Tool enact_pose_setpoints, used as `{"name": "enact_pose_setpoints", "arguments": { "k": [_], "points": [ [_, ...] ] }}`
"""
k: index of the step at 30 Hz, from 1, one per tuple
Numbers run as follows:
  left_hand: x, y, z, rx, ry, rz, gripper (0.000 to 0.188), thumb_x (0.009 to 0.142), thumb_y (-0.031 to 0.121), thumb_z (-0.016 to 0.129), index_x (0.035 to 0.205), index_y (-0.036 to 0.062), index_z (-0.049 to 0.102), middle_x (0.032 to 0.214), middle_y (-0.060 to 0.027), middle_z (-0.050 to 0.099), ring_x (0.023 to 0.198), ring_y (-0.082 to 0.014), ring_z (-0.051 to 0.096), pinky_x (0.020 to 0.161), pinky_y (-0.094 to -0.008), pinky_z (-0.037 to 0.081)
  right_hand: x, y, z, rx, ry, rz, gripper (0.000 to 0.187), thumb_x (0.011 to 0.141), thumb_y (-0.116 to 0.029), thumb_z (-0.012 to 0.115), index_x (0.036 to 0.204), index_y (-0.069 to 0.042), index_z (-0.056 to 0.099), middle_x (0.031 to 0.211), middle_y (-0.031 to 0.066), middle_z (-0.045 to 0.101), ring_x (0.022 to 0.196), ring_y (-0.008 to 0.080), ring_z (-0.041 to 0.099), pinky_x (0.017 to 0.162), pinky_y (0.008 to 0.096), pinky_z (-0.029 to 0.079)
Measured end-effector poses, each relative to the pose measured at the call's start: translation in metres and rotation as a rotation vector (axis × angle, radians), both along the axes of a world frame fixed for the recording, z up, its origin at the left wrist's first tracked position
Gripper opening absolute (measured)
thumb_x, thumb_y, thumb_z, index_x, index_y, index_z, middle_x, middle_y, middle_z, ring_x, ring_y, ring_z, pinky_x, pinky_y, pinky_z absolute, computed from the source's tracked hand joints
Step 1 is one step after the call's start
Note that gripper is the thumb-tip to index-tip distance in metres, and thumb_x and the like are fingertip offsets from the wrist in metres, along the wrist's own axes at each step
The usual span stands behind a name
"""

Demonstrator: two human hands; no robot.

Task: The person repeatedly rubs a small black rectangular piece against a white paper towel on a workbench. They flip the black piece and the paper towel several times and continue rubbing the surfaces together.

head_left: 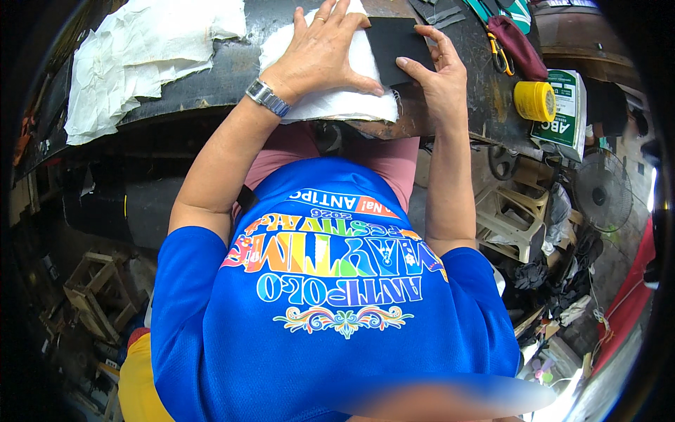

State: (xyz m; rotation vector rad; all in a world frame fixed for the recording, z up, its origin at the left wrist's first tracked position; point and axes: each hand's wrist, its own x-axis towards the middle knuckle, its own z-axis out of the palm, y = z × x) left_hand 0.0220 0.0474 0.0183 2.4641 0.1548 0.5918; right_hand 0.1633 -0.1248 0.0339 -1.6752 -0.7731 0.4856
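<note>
A stack of white cloth (351,105) with frayed edges lies on the table in front of me. My left hand (320,53) rests flat on it, fingers spread, its fingertips and thumb reaching to the left edge of a black rectangular piece of sheet material (394,53). That black piece partly overlaps the cloth. On its right side is my right hand (443,74), the thumb over its face and the fingers along its upper right edge. What the fingertips do underneath is hidden.
More white cloth (140,60) is heaped at the left of the dark table (232,77). Toward the right are orange-handled scissors (500,56), a maroon pouch (518,48), a yellow tub (534,102) and a green-and-white box (568,126). Dark scraps (439,13) lie at the back.
</note>
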Motion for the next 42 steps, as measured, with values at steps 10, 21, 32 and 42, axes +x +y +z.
{"name": "enact_pose_setpoints", "arguments": {
  "k": [10,21,32,42],
  "points": [
    [0.0,0.001,-0.002,0.014,-0.041,-0.017,0.098,0.062,0.05,0.093,0.134,0.0,0.048,0.143,-0.0309,0.044,0.142,-0.053,0.034,0.117,-0.0576,0.032,0.013,-0.003,-0.008,-0.017,-0.136,0.1,0.058,0.076,0.002,0.081,0.131,-0.005,0.064,0.119,0.0079,0.069,0.112,0.0166,0.065,0.097,0.0298,0.053],
    [0.0,0.001,-0.002,0.004,-0.016,-0.015,0.099,0.063,0.053,0.093,0.134,-0.0018,0.05,0.145,-0.0305,0.044,0.143,-0.0528,0.034,0.117,-0.0568,0.033,0.003,0.0,-0.003,-0.175,-0.416,0.083,0.058,0.078,-0.004,0.078,0.134,-0.005,0.061,0.131,0.0171,0.068,0.123,0.0287,0.066,0.104,0.0368,0.051],
    [0.006,-0.001,-0.005,-0.097,-0.021,0.061,0.065,0.084,0.046,0.079,0.123,-0.0015,0.06,0.135,-0.0247,0.052,0.132,-0.0444,0.046,0.109,-0.0524,0.041,-0.016,-0.003,0.006,-0.294,-0.712,-0.023,0.068,0.08,-0.008,0.079,0.144,-0.01,0.054,0.141,0.0181,0.06,0.129,0.0349,0.059,0.106,0.0418,0.048],
    [0.007,-0.003,-0.016,0.064,-0.057,0.107,0.041,0.094,0.032,0.068,0.123,0.0041,0.061,0.136,-0.021,0.054,0.134,-0.0433,0.045,0.108,-0.052,0.042,-0.044,-0.034,-0.012,-0.5,-1.082,0.342,0.073,0.101,-0.056,0.048,0.161,-0.017,0.033,0.165,0.0099,0.036,0.154,0.0303,0.028,0.123,0.0638,0.01]
  ]
}}
